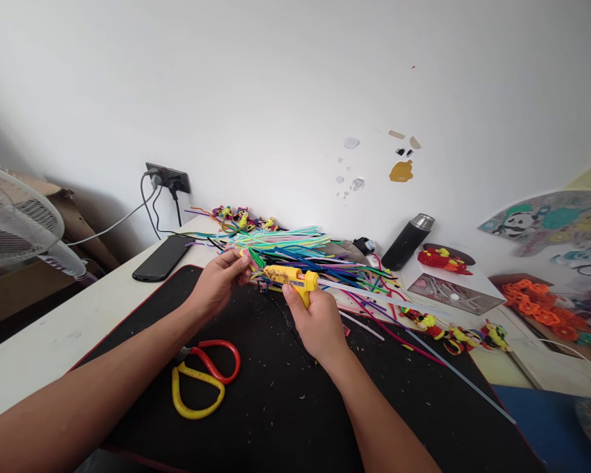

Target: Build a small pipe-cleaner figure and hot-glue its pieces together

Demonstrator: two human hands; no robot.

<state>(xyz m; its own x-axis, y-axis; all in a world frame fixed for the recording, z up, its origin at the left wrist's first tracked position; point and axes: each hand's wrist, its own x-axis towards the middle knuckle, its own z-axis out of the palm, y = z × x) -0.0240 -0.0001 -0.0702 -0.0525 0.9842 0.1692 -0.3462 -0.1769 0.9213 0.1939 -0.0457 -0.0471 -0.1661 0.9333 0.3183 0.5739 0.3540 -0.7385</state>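
Observation:
My right hand [321, 323] is wrapped round the handle of a yellow glue gun [295, 278], with a long translucent glue stick [369, 289] sticking out of its back. The gun's nozzle end points left, close to my left hand [220, 279]. Between the thumb and fingers of that hand is a small green and pink pipe-cleaner piece [254, 258]; its exact shape is too small to tell. Whether the nozzle touches the piece I cannot tell. Behind both hands lies a heap of coloured pipe cleaners [290, 240].
Scissors [198, 414] with red and yellow handles lie on the black mat [270, 407]. A phone [162, 258] is at the left, near a fan [14, 210]. A black flask [408, 242], a white box [453, 289] and several pipe-cleaner figures [428, 323] stand or lie at the right.

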